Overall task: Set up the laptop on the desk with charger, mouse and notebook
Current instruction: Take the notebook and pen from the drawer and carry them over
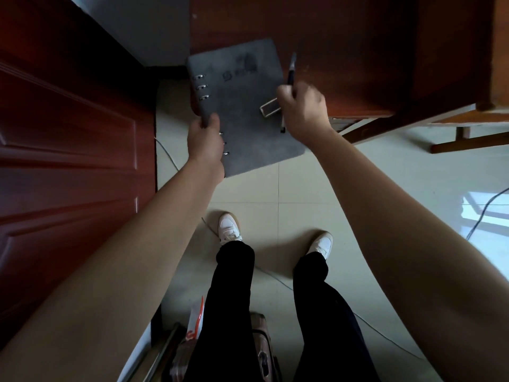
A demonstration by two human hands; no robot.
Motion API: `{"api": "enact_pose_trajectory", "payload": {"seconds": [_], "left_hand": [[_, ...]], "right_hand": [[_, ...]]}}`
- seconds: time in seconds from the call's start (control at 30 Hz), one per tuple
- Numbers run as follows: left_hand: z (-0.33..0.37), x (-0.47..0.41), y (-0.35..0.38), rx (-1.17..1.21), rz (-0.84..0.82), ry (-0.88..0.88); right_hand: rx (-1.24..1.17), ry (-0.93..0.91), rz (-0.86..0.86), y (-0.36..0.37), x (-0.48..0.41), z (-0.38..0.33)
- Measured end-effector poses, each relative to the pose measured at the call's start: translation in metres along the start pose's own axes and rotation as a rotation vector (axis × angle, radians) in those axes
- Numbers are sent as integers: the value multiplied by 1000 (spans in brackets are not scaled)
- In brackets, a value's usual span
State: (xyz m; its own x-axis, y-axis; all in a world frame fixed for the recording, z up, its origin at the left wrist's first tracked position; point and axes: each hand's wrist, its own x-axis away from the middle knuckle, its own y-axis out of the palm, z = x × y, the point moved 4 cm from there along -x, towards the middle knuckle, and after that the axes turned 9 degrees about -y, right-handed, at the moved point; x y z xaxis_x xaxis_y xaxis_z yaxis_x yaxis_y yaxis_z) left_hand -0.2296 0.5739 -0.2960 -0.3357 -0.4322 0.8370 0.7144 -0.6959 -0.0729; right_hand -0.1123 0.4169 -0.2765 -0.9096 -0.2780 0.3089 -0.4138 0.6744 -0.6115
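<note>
This looks like a room in a home or small office: a dark red panelled wooden door (68, 161), a reddish-brown wooden bench (344, 51), glossy pale floor tiles (303, 188) and a cable (484, 210) trailing across them.

Grey ring-bound notebook (242, 106) held over bench (344, 51) edge.
Left hand (205, 139) gripped the notebook's spine; right hand (303, 108) clasped a dark pen (291, 68) at its clasp side, above the tiled floor (303, 202).

One head-worn wide-angle view looks steeply down from standing height. It takes in the desk (344, 51) edge, tiled floor (303, 188) and feet.
</note>
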Motion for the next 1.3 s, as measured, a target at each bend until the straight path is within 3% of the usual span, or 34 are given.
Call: {"api": "enact_pose_trajectory", "payload": {"seconds": [0.2, 0.33, 0.47, 0.63, 0.77, 0.93, 1.07, 1.3], "left_hand": [[14, 35, -30, -98, 28, 162], [38, 67, -39, -148, 6, 246], [77, 110, -31, -122, -176, 286], [106, 160, -6, -225, -474, 227], [114, 202, 35, -370, -593, 181], [100, 273, 109, -571, -775, 133], [70, 351, 167, -713, -938, 97], [-12, 464, 262, -971, -1040, 152]], "right_hand": [[-524, 313, 9, -26, 37, 5], [-857, 407, -68, -48, 60, -2], [-1007, 382, -204, -94, 89, -42], [-1114, 320, -220, -151, 136, -73], [-1077, 335, -98, -195, 190, -61], [-1194, 326, 188, -261, 270, -28], [-1278, 258, 369, -324, 345, -1], [-1298, 199, 535, -410, 465, 75]]}}
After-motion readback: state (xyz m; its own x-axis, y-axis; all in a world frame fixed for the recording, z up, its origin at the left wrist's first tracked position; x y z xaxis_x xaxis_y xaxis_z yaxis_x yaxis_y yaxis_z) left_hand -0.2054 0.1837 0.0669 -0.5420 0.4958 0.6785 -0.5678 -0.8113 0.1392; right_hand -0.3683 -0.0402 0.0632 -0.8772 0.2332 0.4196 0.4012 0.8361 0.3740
